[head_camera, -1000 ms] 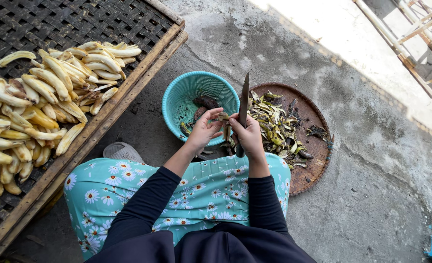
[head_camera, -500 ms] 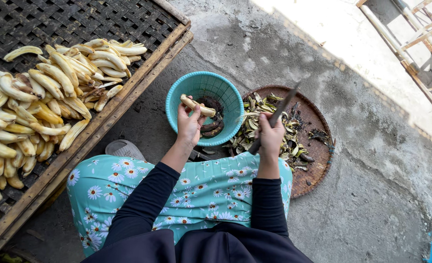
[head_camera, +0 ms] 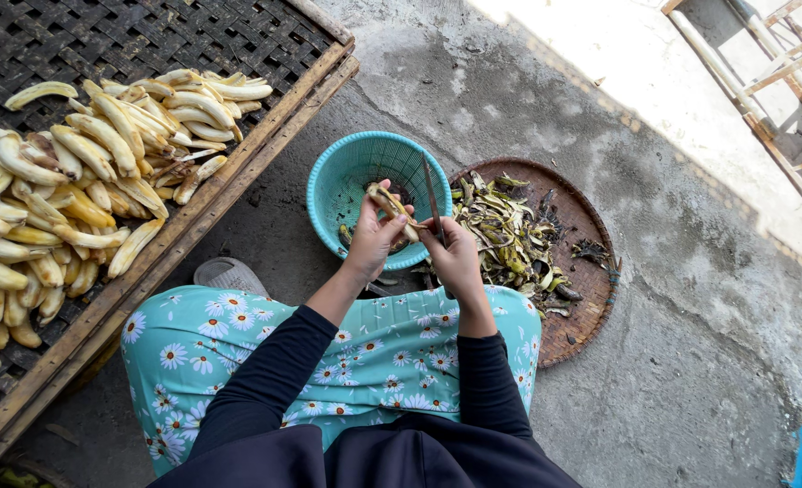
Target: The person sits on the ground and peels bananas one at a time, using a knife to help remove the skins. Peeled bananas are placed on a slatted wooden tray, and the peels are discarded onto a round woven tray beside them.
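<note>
A person seated on a rough concrete floor (head_camera: 672, 298) grips a small unpeeled banana (head_camera: 390, 204) in the closed left hand (head_camera: 375, 237), above a round turquoise plastic basket (head_camera: 342, 185). The right hand (head_camera: 455, 258) is clenched on a long dark-bladed knife (head_camera: 432, 192), blade upright beside the fruit. A round woven tray (head_camera: 590, 312) of dark peelings (head_camera: 509, 239) lies to the right; peeled yellow bananas (head_camera: 75, 181) heap a wooden-framed woven rack (head_camera: 238, 190) to the left.

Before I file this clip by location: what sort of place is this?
Probably an outdoor yard used for preparing fruit. The ground is rough, sunlit concrete floor, peeled bananas lie spread on a woven drying rack, and peels fill a round woven tray.
</note>
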### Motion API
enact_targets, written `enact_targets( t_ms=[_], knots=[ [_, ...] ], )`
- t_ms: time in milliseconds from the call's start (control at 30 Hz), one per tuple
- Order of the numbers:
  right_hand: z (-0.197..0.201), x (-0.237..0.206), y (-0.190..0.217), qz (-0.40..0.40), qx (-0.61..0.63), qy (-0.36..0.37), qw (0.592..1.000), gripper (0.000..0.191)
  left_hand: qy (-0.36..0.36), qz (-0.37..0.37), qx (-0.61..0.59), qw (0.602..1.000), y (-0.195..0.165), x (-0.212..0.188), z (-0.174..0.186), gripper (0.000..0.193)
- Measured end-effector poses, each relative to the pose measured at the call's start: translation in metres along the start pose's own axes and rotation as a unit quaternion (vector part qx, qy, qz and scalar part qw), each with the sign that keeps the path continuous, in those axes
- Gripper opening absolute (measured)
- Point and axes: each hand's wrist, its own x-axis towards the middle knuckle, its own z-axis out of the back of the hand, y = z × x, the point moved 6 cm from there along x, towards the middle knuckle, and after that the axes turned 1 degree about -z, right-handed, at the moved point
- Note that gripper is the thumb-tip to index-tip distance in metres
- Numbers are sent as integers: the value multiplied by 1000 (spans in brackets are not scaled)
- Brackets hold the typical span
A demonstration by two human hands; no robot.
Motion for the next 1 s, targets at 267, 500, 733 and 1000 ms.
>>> enact_targets(
  t_ms=[267,500,733,1000],
  knots=[
    [47,4,-7,54,-6,-163,985,4,229,227,29,946,-8,-22,-29,71],
    [114,-3,-4,36,-16,-353,935,16,244,298,-25,922,-2,-34,-33,52],
    [66,-2,7,-81,72,-131,985,29,197,36,233,952,13,-6,-25,42],
    [13,1,23,101,-109,-61,987,10,43,-22,312,949,14,-10,-11,22]
  ],
)
